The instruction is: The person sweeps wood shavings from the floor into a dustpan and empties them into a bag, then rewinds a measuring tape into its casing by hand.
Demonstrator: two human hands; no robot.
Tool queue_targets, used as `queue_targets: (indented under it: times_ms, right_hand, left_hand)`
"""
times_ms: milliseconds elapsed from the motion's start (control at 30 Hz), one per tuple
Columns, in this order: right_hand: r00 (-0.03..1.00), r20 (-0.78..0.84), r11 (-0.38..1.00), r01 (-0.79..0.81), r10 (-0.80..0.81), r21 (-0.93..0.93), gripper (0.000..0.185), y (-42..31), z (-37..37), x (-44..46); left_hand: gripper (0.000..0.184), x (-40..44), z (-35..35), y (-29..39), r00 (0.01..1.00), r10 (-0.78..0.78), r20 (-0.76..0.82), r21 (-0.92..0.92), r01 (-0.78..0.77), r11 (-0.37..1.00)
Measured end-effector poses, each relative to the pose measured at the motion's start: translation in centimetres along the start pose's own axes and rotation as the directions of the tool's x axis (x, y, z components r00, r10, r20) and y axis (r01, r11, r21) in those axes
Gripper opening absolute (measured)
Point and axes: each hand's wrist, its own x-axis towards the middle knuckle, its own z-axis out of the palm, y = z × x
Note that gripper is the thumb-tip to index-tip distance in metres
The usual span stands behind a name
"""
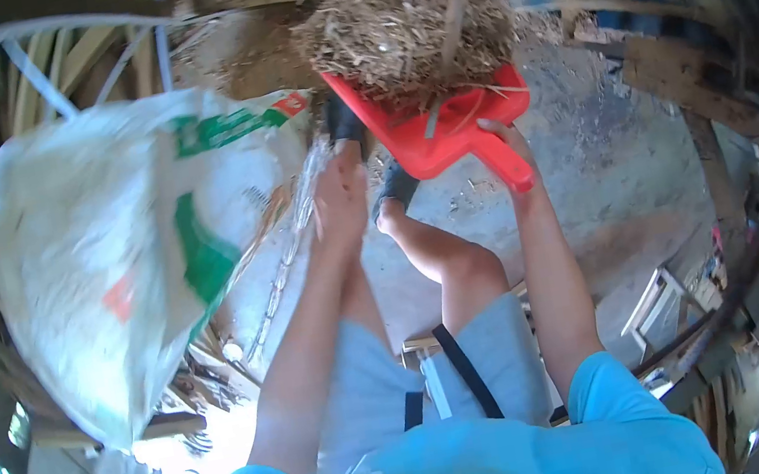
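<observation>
My right hand (510, 141) grips the handle of a red plastic dustpan (453, 145), its thumb along the top. Wood shavings (403, 25) are heaped on the pan, spilling past its front edge, with a few longer splinters lying across it. My left hand (339, 193) is closed at the frayed edge of a white woven sack (85, 238) with green and red print. The sack spreads out to the left of that hand. Its mouth faces the dustpan side, and the inside is hidden from view.
Both my legs are bent over a grey concrete floor (581, 171) strewn with shavings. Wooden planks and beams (696, 74) stand along the right, and more timber (89, 55) lies at the upper left. A small wooden frame (661, 304) sits at the lower right.
</observation>
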Motion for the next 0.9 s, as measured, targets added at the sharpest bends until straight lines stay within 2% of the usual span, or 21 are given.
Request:
queue_targets:
  times_ms: [100, 167, 233, 267, 300, 333, 400, 433, 467, 533, 600, 633, 667, 700, 767, 833, 900]
  right_hand:
    - [0.997, 0.067, 1.000, -0.024, 0.024, -0.005, 0.056, -2.5, 4.2, -6.3]
    - [0.991, 0.112, 0.997, 0.072, -0.073, 0.009, 0.057, -4.9, 8.5, -11.1]
    - [0.990, 0.123, 0.997, 0.075, -0.075, 0.004, 0.058, -6.7, 10.9, -14.8]
    - [0.989, 0.119, 0.996, 0.085, -0.085, 0.005, 0.058, -7.2, 11.9, -16.2]
    - [0.986, 0.132, 0.994, 0.104, -0.102, -0.011, 0.061, -7.9, 13.2, -17.8]
    - [0.980, 0.145, 0.990, 0.139, -0.133, -0.032, 0.056, -8.5, 14.2, -19.2]
    - [0.965, 0.170, 0.976, 0.210, -0.198, -0.055, 0.045, -9.5, 16.3, -22.3]
    - [0.972, 0.123, 0.974, 0.210, -0.199, -0.084, 0.035, -10.0, 17.8, -24.1]
    - [0.976, 0.152, 0.980, 0.170, -0.154, -0.104, 0.033, -10.4, 17.2, -24.7]
    - [0.972, 0.224, 0.989, 0.097, -0.069, -0.116, 0.029, -11.6, 15.3, -24.2]
    - [0.955, 0.279, 0.982, 0.142, -0.101, -0.129, 0.026, -12.5, 16.9, -26.1]
    - [0.938, 0.325, 0.975, 0.176, -0.123, -0.138, 0.025, -13.3, 19.1, -28.3]
    - [0.850, 0.459, 0.814, 0.448, -0.259, -0.370, 0.024, -14.3, 18.6, -27.8]
    - [0.727, 0.601, 0.529, 0.671, -0.332, -0.520, 0.023, -14.7, 17.0, -26.4]
    - [0.619, 0.730, 0.305, 0.783, -0.290, -0.543, 0.022, -15.4, 18.0, -25.8]
    - [0.654, 0.723, 0.549, 0.696, -0.221, -0.462, 0.023, -14.2, 24.5, -25.9]
    - [0.406, 0.901, 0.129, 0.912, -0.154, -0.389, 0.030, -14.0, 28.2, -24.9]
  left_hand:
    - [0.033, -9.8, -9.5, 6.0, 0.990, 0.143, -0.016, -0.023, -0.143, 0.989]
    - [0.024, -15.5, -17.8, 11.4, 0.966, 0.251, -0.060, -0.093, -0.255, 0.962]
    - [0.017, -19.7, -25.6, 13.5, 0.911, 0.311, -0.271, 0.032, -0.315, 0.949]
    - [0.014, -20.2, -29.1, 12.7, 0.807, 0.403, -0.432, 0.144, -0.380, 0.914]
    - [0.013, -20.4, -32.6, 12.6, 0.705, 0.397, -0.588, 0.216, -0.335, 0.917]
    - [0.017, -20.5, -35.6, 11.8, 0.678, 0.246, -0.692, 0.238, -0.108, 0.965]
    - [0.030, -18.3, -40.7, 8.9, 0.467, 0.346, -0.814, 0.411, 0.040, 0.911]
    - [0.039, -16.7, -42.5, 5.9, 0.485, 0.335, -0.807, 0.432, 0.100, 0.896]
    - [0.048, -14.8, -42.8, 3.0, 0.503, 0.318, -0.804, 0.453, 0.170, 0.875]
    - [0.060, -11.7, -42.1, 0.4, 0.673, -0.036, -0.739, 0.236, 0.309, 0.921]
    - [0.063, -9.3, -41.2, -2.0, 0.833, -0.286, -0.474, 0.166, 0.404, 0.900]
    - [0.058, -10.6, -42.4, -2.3, 0.865, -0.281, -0.416, 0.169, 0.377, 0.911]
    - [0.055, -10.9, -42.5, -1.4, 0.897, -0.265, -0.353, 0.176, 0.342, 0.923]
    - [0.051, -11.0, -42.3, -1.0, 0.903, -0.248, -0.351, 0.156, 0.318, 0.935]
    - [0.044, -10.8, -41.1, -1.5, 0.914, -0.240, -0.327, 0.118, 0.291, 0.949]
    - [0.041, -9.3, -41.7, -3.4, 0.957, -0.136, -0.256, 0.210, 0.192, 0.959]
    - [0.038, -8.0, -40.8, -5.7, 0.909, 0.078, -0.409, 0.326, 0.065, 0.943]
